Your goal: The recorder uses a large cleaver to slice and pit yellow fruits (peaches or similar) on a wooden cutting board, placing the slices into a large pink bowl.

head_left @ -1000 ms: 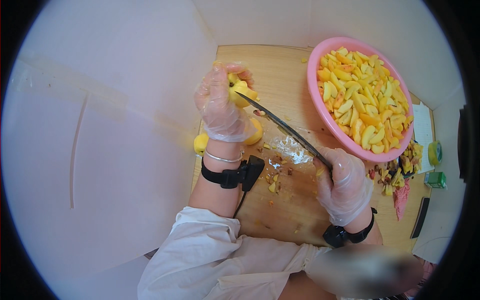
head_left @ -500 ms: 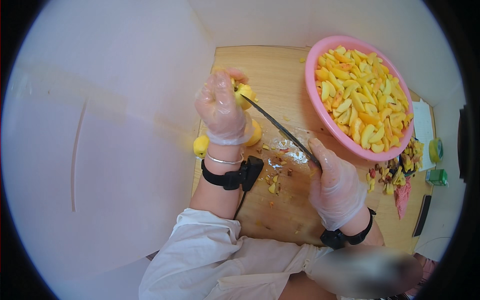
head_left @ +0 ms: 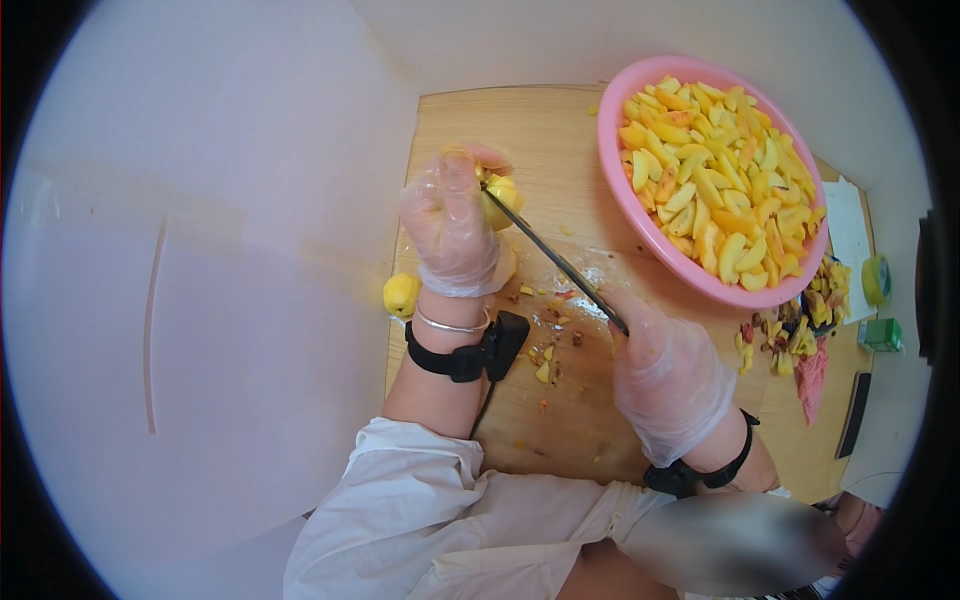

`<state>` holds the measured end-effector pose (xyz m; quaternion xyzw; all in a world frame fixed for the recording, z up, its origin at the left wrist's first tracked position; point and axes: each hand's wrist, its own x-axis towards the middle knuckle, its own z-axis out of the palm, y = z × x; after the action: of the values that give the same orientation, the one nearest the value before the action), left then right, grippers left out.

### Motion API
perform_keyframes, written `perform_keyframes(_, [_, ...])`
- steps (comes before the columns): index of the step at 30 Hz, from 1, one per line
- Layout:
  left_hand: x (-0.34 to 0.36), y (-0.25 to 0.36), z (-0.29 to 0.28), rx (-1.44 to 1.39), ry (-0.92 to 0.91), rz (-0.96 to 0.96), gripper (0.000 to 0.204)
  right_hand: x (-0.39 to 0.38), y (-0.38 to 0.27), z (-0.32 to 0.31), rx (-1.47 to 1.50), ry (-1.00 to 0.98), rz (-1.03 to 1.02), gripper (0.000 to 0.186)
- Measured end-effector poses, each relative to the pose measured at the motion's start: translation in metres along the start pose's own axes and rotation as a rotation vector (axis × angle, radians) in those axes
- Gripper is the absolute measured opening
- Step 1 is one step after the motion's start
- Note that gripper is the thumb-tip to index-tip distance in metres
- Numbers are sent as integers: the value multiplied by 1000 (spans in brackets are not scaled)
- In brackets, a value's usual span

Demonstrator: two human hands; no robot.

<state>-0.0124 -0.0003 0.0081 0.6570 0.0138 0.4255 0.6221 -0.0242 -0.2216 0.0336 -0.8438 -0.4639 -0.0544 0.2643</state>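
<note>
Both my hands wear clear plastic gloves. My left hand is closed around a peeled yellow fruit, partly hidden by the fingers. In my right hand is a knife, gripped near its lower end; the handle is hidden in the palm. Its long dark blade slants up and left, with the tip at the fruit's upper side. One more whole yellow fruit lies to the left of my left wrist, and part of another shows behind that wrist.
A pink basin heaped with yellow fruit slices stands at the back right. Beside it lie a pile of scraps, a pink cloth, a tape roll and a green box. Small trimmings litter the wet wooden tabletop.
The knife's tip has shifted slightly on the fruit, and the blade is a little steeper. My right hand has turned slightly. Both hands keep their hold.
</note>
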Motion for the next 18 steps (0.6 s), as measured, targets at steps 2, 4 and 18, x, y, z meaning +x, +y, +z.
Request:
perform_keyframes(2, [0,1,2,22,-22,-20,52,-1,1,0,3,15,-8,46])
perform_keyframes(4, [-2,3,4,-96,-40,-156,54,-1,2,0,6,30,-17,46])
perform_keyframes(18, [-4,6,21,-462,55,-559,51,-2,10,5,-1,-31,1,46])
